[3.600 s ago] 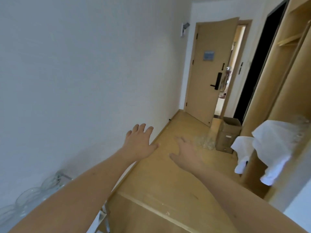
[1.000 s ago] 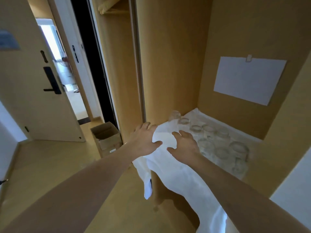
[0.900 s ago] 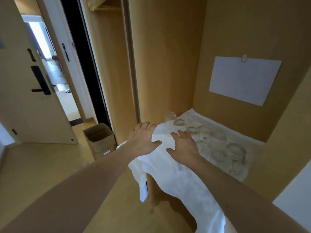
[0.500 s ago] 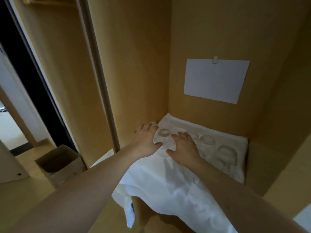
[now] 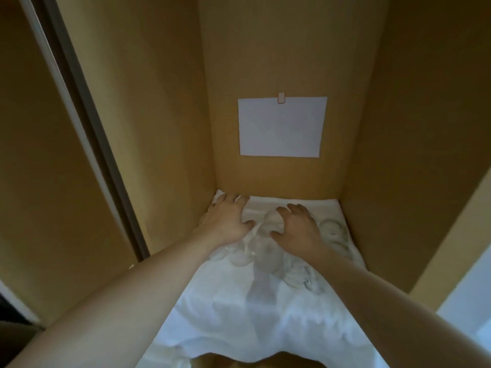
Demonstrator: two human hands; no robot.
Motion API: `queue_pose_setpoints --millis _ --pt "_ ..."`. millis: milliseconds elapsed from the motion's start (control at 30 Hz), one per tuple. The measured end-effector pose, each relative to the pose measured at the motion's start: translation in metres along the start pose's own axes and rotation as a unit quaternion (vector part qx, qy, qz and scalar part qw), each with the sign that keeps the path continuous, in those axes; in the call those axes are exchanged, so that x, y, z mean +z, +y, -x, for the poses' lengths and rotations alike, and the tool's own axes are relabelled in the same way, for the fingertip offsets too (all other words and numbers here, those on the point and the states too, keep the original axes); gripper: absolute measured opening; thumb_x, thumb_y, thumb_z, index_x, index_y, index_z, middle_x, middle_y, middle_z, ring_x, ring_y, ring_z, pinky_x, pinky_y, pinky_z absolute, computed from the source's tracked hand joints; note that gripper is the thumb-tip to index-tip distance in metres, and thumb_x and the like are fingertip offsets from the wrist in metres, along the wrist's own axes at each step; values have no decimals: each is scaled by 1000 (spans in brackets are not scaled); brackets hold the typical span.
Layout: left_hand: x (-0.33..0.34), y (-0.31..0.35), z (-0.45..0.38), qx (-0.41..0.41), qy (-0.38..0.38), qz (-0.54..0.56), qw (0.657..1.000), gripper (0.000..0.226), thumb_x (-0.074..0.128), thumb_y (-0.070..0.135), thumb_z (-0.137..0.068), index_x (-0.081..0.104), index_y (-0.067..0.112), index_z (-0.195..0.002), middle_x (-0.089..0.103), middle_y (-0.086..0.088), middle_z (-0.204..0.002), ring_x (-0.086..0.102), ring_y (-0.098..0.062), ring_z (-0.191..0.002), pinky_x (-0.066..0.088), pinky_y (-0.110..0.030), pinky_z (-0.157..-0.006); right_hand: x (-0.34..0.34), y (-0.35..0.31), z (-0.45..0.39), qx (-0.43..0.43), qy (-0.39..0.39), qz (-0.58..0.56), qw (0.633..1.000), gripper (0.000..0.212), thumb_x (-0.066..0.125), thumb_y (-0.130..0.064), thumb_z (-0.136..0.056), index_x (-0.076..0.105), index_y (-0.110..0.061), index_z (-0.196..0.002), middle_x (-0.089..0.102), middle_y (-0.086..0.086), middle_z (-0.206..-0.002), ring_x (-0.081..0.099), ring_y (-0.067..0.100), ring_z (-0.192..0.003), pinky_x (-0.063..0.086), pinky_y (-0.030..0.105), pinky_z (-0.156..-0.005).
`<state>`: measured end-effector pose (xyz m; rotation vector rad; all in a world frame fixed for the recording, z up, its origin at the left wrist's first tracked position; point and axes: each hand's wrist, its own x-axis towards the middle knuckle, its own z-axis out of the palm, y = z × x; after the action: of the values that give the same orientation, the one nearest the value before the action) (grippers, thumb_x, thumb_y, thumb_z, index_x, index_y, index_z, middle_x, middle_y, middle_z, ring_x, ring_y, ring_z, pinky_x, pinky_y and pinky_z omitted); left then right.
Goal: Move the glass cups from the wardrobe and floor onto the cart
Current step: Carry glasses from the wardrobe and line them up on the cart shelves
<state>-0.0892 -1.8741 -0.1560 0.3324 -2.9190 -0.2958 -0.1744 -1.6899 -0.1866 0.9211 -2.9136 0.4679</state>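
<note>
Both hands, left (image 5: 225,219) and right (image 5: 297,229), curl over blurred cups (image 5: 268,227) (grip unclear) on cloth (image 5: 252,314).

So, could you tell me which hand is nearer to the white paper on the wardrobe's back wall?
Right. The right hand lies almost directly below the paper; the left hand is below it too, but off toward the left wall.

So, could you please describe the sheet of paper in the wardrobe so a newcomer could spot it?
Look at the wardrobe's back wall, above the white cloth. The sheet of paper hangs there from a small clip, the only blank white rectangle on brown wood.
</note>
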Motion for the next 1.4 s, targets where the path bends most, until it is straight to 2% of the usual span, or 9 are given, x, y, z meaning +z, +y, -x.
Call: queue_pose_setpoints --millis 233,433,567,667,800,1000,1067,1133,1400 --pt "9 15 -41 43 -55 57 996 73 60 51 -93 31 29 -156 35 -4 -159 30 -27 -145 34 -42 -115 -18 36 2 76 2 31 997 76 63 -52 -91 35 -23 -155 33 7 -161 22 30 -150 28 39 -119" --pt "20 31 -79 41 -126 105 986 71 59 16 -90 35 26 -156 30 -5 -162 32 -26 -146 36 -37 -116 -24 60 -27 103 -26 13 994 80 68 -46 -91 30 -25 -158 24 6 -165 18 27 -152 24 35 -122" --pt "30 39 -101 22 -166 144 975 67 59 12 -86 45 27 -150 43 -3 -153 53 -19 -125 46 -23 -89 -17 66 -46 88 -41 -3 995 84 74 -42 -86 32 -24 -157 28 7 -162 22 27 -149 27 35 -119" --pt "39 46 -115 3 -205 157 966 65 66 15 -85 49 29 -146 56 0 -142 61 -14 -107 55 -26 -89 -11 67 -61 73 -80 9 994 89 78 -40 -81 33 -24 -156 36 8 -155 31 29 -144 35 37 -114" --pt "53 53 -132 -1 -264 133 955 76 77 17 -82 44 29 -150 47 -1 -147 58 -18 -117 53 -26 -88 -4 70 -75 65 -153 47 985 87 78 -30 -79 35 -26 -155 47 8 -137 45 30 -130 43 38 -106" --pt "71 62 -148 -13 -315 80 946 86 82 18 -81 38 28 -154 45 0 -151 54 -20 -127 53 -28 -95 -1 76 -92 60 -226 16 972 94 83 -19 -73 36 -24 -154 52 6 -138 54 26 -126 50 36 -100" --pt "75 63 -151 -14 -322 66 944 86 83 18 -80 39 29 -153 45 1 -150 53 -20 -127 55 -27 -79 -2 76 -97 51 -243 8 969 97 85 -16 -70 37 -23 -154 54 5 -137 57 25 -122 54 36 -96" --pt "79 63 -152 -13 -311 54 949 82 84 17 -78 44 30 -149 48 2 -146 55 -19 -121 44 -19 -57 -2 77 -100 45 -252 5 967 98 86 -14 -69 38 -23 -154 56 4 -135 58 24 -119 55 34 -91" --pt "85 56 -152 -31 -255 99 962 74 94 14 -63 64 29 -129 54 3 -133 60 -15 -99 38 -13 -41 -1 81 -101 35 -241 -37 969 96 88 -12 -64 45 -20 -149 55 4 -134 58 21 -116 55 29 -86"
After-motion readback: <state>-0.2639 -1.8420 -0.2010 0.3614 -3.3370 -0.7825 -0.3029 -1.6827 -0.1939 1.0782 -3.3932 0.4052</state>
